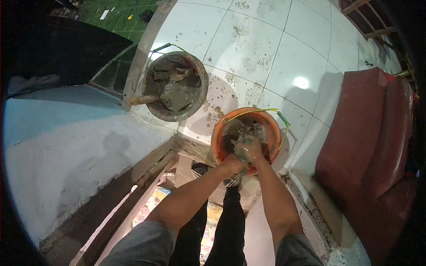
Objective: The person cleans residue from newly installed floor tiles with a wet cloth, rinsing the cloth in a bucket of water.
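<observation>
An orange bucket (216, 142) stands on the tiles in front of my feet, its inside smeared with grey and holding murky wet contents. Both hands meet over its near half. My left hand (235, 164) is closed at the near rim, round a pale greenish, wet thing (242, 156) that I cannot name. Deeper inside, my right hand (252, 149) is curled against the same thing; its fingertips are partly hidden. The bucket's yellow-green handle (278, 111) lies over toward the right.
A second bucket (205, 84) of grey mortar stands at the left, with a wooden tool handle (144, 100) over its rim. Wet grey spots mark the white tiles (248, 42). A dark red sofa (350, 133) is at right, a plastered wall (80, 146) at left.
</observation>
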`<state>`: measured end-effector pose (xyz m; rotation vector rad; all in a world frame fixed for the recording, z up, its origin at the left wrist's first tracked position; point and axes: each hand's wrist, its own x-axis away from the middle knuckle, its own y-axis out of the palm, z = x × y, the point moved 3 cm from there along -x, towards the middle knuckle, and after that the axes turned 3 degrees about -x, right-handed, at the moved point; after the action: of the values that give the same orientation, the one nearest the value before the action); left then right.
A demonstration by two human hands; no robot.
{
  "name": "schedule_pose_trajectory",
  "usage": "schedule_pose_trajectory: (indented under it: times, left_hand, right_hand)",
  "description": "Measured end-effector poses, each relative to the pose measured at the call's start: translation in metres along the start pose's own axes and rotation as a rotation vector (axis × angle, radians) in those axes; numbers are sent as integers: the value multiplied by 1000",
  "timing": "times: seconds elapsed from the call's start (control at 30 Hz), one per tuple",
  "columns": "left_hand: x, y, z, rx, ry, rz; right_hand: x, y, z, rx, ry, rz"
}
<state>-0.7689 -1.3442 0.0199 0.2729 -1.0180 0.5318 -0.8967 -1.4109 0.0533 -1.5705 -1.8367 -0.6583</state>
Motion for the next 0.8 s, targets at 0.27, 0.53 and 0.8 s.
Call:
schedule_pose_trajectory:
  times: [0.27,0.53,0.8]
  left_hand:
    - [7,-13,36,-438,-113,169]
    - [94,-34,57,1298,-233,-438]
    - [197,27,146,2533,202,-986]
  right_hand:
    - [-27,7,-8,701,294,41]
    - [47,-40,-66,-478,259,-124]
    - [119,10,-44,-1601,-200,-425]
